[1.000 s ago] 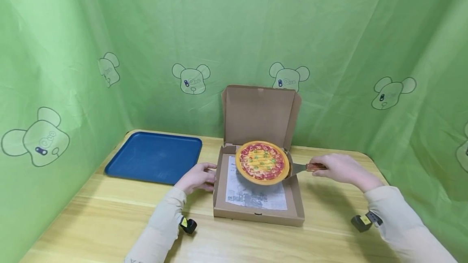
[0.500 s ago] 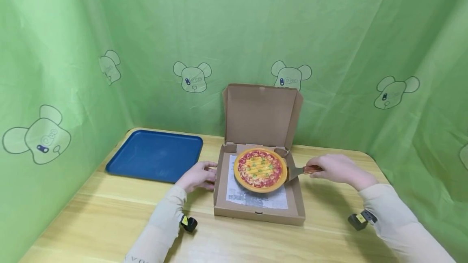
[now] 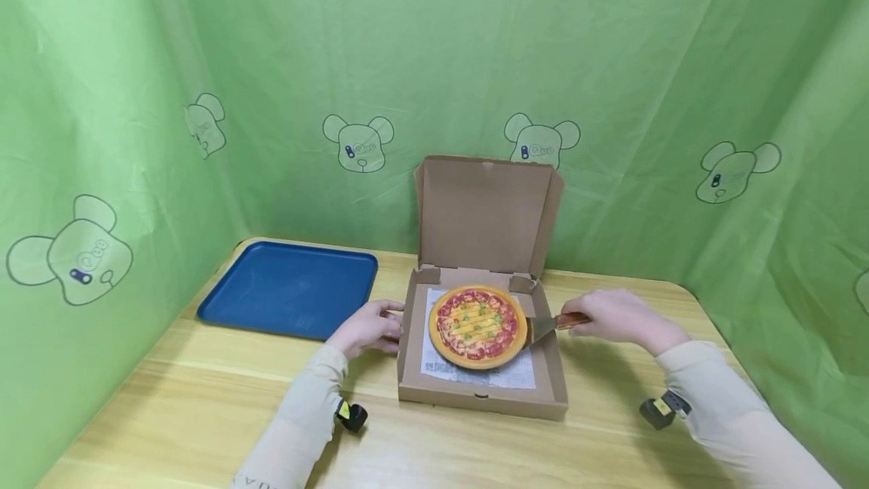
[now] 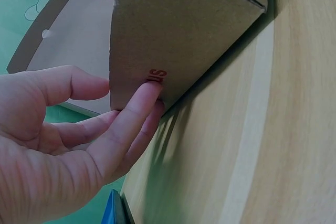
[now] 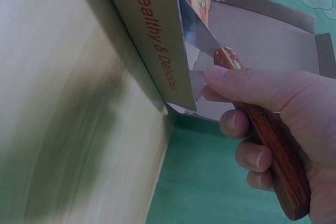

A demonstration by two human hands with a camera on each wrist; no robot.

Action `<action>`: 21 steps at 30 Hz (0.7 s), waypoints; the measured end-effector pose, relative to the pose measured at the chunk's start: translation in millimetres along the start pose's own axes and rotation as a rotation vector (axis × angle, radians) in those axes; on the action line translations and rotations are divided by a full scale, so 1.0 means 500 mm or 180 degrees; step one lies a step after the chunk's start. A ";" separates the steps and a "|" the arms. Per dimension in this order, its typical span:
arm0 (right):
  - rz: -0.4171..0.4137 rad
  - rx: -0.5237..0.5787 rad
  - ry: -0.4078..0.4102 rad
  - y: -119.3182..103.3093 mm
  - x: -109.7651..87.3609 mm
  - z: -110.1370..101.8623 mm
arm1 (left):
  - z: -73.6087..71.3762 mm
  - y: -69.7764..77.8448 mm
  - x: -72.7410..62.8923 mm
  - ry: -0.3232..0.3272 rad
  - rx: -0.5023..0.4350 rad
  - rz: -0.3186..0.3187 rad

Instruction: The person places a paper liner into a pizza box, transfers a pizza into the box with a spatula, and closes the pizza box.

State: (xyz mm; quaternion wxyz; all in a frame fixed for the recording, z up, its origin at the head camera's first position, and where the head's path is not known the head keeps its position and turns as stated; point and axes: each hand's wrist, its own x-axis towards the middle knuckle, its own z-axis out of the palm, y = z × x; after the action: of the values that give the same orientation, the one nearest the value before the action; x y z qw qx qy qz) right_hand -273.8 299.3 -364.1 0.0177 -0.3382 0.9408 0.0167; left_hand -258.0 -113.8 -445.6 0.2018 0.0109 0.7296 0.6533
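My right hand grips the wooden handle of a pizza spatula from the right side. Its metal blade reaches over the box wall and under a round pizza, which hides the blade's end. The pizza is within the base of an open cardboard pizza box, over a printed paper sheet. At the box's left wall is my left hand. In the left wrist view, its fairly straight fingers touch the wall's outer face, while the thumb is at the edge.
A blue tray lies on the wooden table, left of the box. The box lid stands upright at the back, near a green curtain that surrounds the table.
My right hand has moved left and slightly toward me. The pizza on the spatula has come lower and nearer the box's front. My left hand stays by the box wall.
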 end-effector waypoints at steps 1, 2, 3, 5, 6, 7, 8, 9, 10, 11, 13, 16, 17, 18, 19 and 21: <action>-0.0002 0.0010 -0.0007 -0.001 0.000 0.000 | 0.000 0.000 0.000 0.0000 0.0001 0.0002; -0.0002 0.0017 -0.0014 -0.002 0.000 0.000 | 0.000 0.000 0.000 0.0001 0.0001 0.0005; -0.0002 0.0018 -0.0020 -0.003 0.000 0.000 | 0.000 0.000 0.000 0.0002 0.0003 0.0007; -0.0009 0.0024 -0.0030 -0.003 0.001 0.000 | 0.001 -0.001 0.000 0.0006 0.0006 0.0006; -0.0008 0.0023 -0.0031 -0.003 0.001 0.000 | 0.001 -0.002 0.001 0.0008 0.0006 0.0004; -0.0007 0.0020 -0.0033 -0.003 0.002 0.001 | 0.001 -0.002 0.001 0.0007 0.0010 0.0005; -0.0011 0.0014 -0.0031 -0.003 0.002 0.001 | 0.000 -0.002 0.001 0.0012 0.0007 -0.0001; -0.0013 0.0011 -0.0029 -0.002 0.003 0.001 | 0.000 -0.002 0.002 0.0014 0.0006 -0.0006; -0.0016 0.0005 -0.0028 -0.002 0.003 0.001 | 0.000 -0.002 0.002 0.0016 0.0001 -0.0012; -0.0013 0.0003 -0.0028 -0.002 0.003 0.001 | 0.000 -0.002 0.002 0.0020 -0.0002 -0.0019; -0.0018 -0.0002 -0.0021 -0.002 0.004 0.001 | 0.000 -0.001 0.002 0.0021 -0.0006 -0.0027; -0.0028 0.0006 -0.0011 -0.004 0.004 0.000 | 0.001 0.001 0.002 0.0028 -0.0010 -0.0034; -0.0031 0.0010 -0.0005 -0.005 0.004 -0.001 | 0.001 0.002 0.002 0.0031 -0.0009 -0.0032; -0.0039 0.0012 0.0002 -0.005 0.004 -0.001 | 0.001 0.002 0.002 0.0031 -0.0010 -0.0031; -0.0042 0.0018 0.0004 -0.005 0.003 -0.002 | 0.001 0.003 0.001 0.0033 -0.0008 -0.0026; -0.0043 0.0032 -0.0003 -0.006 0.003 -0.002 | 0.003 0.003 -0.001 0.0035 -0.0010 -0.0025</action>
State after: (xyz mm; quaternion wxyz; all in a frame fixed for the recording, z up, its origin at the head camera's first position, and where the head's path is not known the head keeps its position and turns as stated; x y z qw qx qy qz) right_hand -273.3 295.9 -363.2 0.0199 -0.3444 0.9385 0.0120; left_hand -257.6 -112.4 -444.0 0.2004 0.0042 0.7297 0.6537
